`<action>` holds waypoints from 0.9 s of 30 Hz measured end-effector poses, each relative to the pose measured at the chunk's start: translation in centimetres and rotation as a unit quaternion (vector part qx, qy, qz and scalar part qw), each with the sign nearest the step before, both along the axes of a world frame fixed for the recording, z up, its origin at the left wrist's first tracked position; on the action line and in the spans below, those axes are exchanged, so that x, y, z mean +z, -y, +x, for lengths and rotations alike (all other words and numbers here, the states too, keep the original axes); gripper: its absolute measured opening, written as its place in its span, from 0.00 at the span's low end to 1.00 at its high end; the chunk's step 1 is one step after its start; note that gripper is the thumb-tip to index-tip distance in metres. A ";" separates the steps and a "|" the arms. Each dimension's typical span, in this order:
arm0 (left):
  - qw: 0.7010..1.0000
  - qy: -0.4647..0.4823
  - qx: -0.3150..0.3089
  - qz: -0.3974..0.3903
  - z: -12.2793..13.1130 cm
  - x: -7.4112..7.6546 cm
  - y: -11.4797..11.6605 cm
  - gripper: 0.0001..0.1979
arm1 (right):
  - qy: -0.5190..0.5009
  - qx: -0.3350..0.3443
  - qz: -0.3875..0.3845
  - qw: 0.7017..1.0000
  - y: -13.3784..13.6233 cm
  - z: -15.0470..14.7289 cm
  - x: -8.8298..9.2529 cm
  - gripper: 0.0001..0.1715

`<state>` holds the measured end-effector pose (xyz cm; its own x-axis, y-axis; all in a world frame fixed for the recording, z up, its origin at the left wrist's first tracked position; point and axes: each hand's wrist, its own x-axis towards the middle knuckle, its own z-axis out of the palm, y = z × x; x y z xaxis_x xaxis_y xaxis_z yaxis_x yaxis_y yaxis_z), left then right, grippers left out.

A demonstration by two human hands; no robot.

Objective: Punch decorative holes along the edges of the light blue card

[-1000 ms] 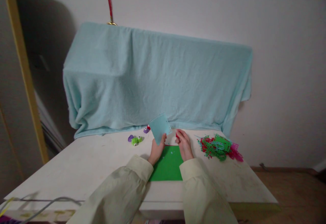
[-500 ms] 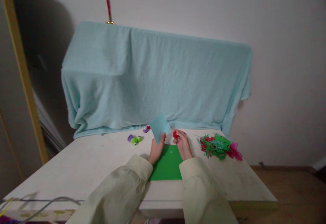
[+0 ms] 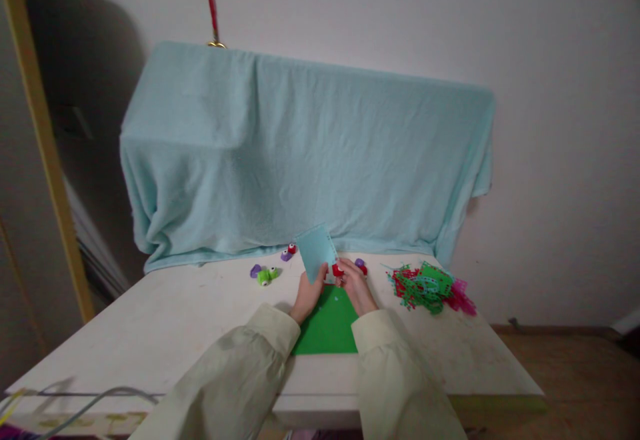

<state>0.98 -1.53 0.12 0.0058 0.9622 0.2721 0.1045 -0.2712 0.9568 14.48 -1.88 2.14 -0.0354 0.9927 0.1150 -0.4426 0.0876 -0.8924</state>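
The left hand [image 3: 307, 295] grips a pale-blue sheet [image 3: 317, 252] by its lower corner; the right hand [image 3: 357, 285] pinches a small red piece [image 3: 337, 271] at its edge. Held so low, the thin sheet could buckle if pushed there. Beneath both hands lies green sheeting [image 3: 325, 333]; rightward, tangled scraps [image 3: 425, 288]

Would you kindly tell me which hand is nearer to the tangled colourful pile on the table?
The right hand. It is left of the tangled colourful pile, apart from it, holding a small red piece; the left hand is farther left, holding the blue sheet.
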 end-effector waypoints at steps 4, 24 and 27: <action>1.000 -0.004 -0.003 -0.013 0.1 0.4 0.3 0.24 | 0.013 0.008 0.011 1.000 0.0 0.0 0.0 0.13; 1.000 0.003 -0.008 -0.012 0.1 0.2 0.2 0.23 | -0.007 0.024 -0.010 1.000 0.3 -0.1 0.1 0.11; 1.000 0.001 -0.012 -0.009 0.1 0.2 0.2 0.23 | -0.004 0.019 -0.014 1.000 0.2 -0.1 0.1 0.12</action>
